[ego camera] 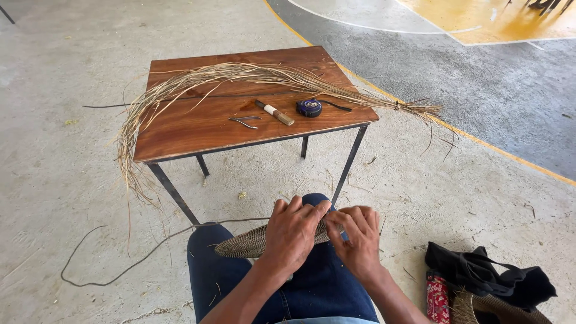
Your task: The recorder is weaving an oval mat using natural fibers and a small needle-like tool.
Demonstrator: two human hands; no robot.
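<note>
A flat woven disc [243,243] of thin plant fibre rests on my lap, over blue jeans. My left hand [291,231] lies across its top and grips its edge. My right hand [359,237] pinches the disc's right rim with closed fingers. A long thin strand [120,264] trails from the weave to the left over the floor. Most of the disc is hidden under my hands.
A brown wooden table [198,129] on black metal legs stands ahead, bearing a long bundle of dry fibres [240,75], a knife [275,112], a blue tape measure [309,107] and small metal clippers [244,122]. A black bag [492,276] and another woven piece [480,306] lie at lower right.
</note>
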